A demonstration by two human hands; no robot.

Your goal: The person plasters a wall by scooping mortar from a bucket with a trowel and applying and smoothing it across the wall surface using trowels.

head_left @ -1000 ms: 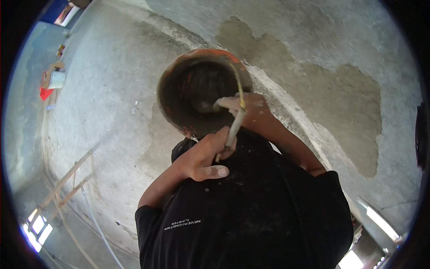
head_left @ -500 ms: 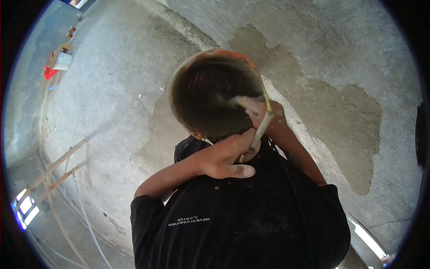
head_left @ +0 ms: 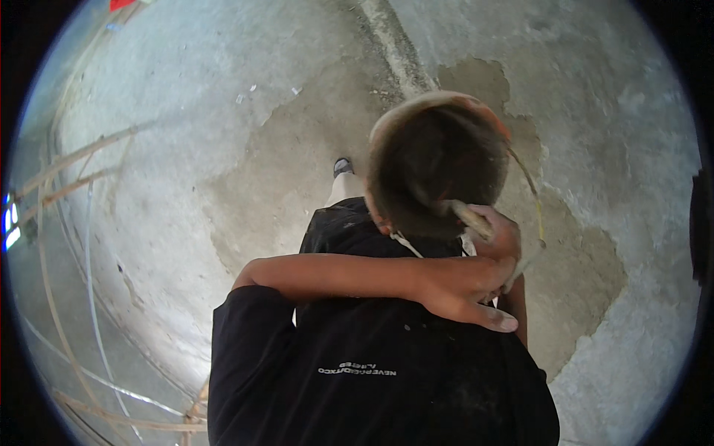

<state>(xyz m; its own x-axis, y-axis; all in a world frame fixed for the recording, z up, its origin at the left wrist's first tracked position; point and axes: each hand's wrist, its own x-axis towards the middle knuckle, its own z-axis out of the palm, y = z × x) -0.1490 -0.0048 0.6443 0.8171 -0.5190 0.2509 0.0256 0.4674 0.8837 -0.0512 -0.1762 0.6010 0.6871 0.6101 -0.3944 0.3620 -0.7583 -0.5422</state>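
Note:
A round bucket (head_left: 381, 141) with a worn orange rim hangs tilted in front of my body, its dark inside turned toward me. My left hand (head_left: 472, 293) reaches across my front and is closed around the grip of the bucket's thin handle (head_left: 537, 201), its thumb sticking out. Just beyond it, my right hand (head_left: 503, 234) is closed on a tool with a pale wooden handle (head_left: 474, 221). The tool's far end goes into the shadowed bucket, so its kind is hidden.
A shoe (head_left: 343, 166) shows on the concrete floor left of the bucket. Darker plaster-like patches (head_left: 290, 149) spread across the floor around me. At the left stand wooden poles (head_left: 82, 156) and a pale hose or cord (head_left: 91, 275). A red thing (head_left: 120, 4) lies at the far left.
The bucket and both hands have shifted right in the picture, and my view has turned. My left arm now stretches straighter across my front. The tool's wooden handle shows more plainly.

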